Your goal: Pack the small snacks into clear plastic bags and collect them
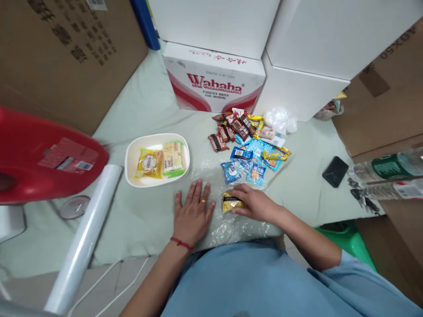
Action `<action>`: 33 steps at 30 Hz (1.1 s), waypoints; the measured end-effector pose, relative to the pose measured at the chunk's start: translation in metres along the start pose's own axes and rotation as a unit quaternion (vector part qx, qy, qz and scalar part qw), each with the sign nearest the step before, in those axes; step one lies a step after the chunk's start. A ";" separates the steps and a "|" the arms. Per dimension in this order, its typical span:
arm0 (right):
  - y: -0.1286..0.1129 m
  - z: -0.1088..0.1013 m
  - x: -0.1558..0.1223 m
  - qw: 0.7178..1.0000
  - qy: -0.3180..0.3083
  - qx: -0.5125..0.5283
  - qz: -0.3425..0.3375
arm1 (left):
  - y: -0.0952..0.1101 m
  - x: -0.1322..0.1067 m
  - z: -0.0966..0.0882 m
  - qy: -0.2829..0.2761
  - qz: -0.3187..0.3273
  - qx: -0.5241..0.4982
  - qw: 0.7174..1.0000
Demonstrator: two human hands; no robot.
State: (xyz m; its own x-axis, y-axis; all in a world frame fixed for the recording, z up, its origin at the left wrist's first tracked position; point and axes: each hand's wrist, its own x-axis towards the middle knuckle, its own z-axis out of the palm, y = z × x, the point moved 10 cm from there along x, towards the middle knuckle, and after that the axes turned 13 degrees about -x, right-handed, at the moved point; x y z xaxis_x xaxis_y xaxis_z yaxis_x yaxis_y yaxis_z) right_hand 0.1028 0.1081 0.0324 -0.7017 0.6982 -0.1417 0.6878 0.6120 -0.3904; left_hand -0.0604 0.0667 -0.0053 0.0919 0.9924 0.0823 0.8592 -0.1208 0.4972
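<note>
My right hand (253,203) is closed on a small gold snack packet (230,202) with a dark band, low over the cloth near my body. Palm down with fingers spread, my left hand (192,215) lies flat at the edge of a crumpled clear plastic sheet (228,226). Beyond the left hand stands a white oval tray (130,174) holding a yellow-wrapped snack (149,163) and a pale packet with green edges (173,158). Past my right hand is a pile of wrapped snacks, with blue packets (256,172) nearest and brown ones (218,141) behind.
A Wahaha water carton (214,88) and white boxes stand at the back. On the left are a red container (49,158) and a roll of clear film (86,237). A black phone (335,171), keys (363,198) and plastic bottles (393,167) lie on the right.
</note>
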 end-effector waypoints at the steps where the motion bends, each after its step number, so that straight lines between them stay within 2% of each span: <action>1: 0.008 -0.011 0.007 1.000 0.015 0.004 0.011 | 0.000 0.000 0.000 0.000 -0.001 -0.001 1.000; 3: 0.039 -0.045 0.021 0.992 0.088 -0.020 0.087 | 0.000 0.000 0.000 -0.001 0.001 -0.001 1.000; 5: 0.079 -0.077 0.034 0.963 0.155 -0.077 0.207 | 0.001 0.000 0.000 0.000 0.004 0.006 1.000; 6: 0.097 -0.087 0.040 0.946 0.163 -0.103 0.259 | 0.002 0.001 0.000 -0.001 0.004 0.011 1.000; 8: 0.123 -0.090 0.057 0.929 0.129 -0.131 0.320 | 0.002 0.001 0.000 -0.006 0.001 0.021 1.000; 10: 0.135 -0.082 0.073 0.933 0.080 -0.135 0.324 | 0.003 0.001 0.000 -0.011 -0.008 0.027 1.000; 12: 0.139 -0.079 0.080 0.939 0.073 -0.135 0.307 | 0.002 0.001 0.000 -0.017 -0.018 0.031 0.999; 17: 0.148 -0.103 0.059 0.932 0.154 -0.149 0.293 | 0.002 0.001 0.001 -0.021 -0.020 0.025 0.999; 20: 0.144 -0.108 0.054 0.930 0.155 -0.164 0.290 | 0.002 0.002 0.001 -0.014 -0.019 0.020 1.000; 23: 0.132 -0.092 0.071 0.942 0.090 -0.166 0.278 | 0.002 0.002 -0.001 -0.012 -0.017 0.013 1.000; 27: 0.105 -0.063 0.107 0.959 -0.010 -0.181 0.219 | 0.004 0.002 -0.002 -0.011 -0.013 0.006 1.000; 30: 0.101 -0.058 0.118 0.962 -0.010 -0.180 0.204 | 0.004 0.002 -0.003 -0.005 -0.013 0.003 1.000; 33: 0.112 -0.060 0.116 0.966 0.027 -0.150 0.208 | 0.003 0.002 -0.003 -0.004 -0.010 0.003 1.000</action>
State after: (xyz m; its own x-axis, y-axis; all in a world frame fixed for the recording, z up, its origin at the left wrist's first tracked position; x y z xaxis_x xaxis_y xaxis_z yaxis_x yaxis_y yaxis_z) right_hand 0.1099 0.2800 0.0266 -0.3482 0.9203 -0.1783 0.9367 0.3491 -0.0275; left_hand -0.0590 0.0680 -0.0014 0.0779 0.9948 0.0657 0.8639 -0.1002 0.4937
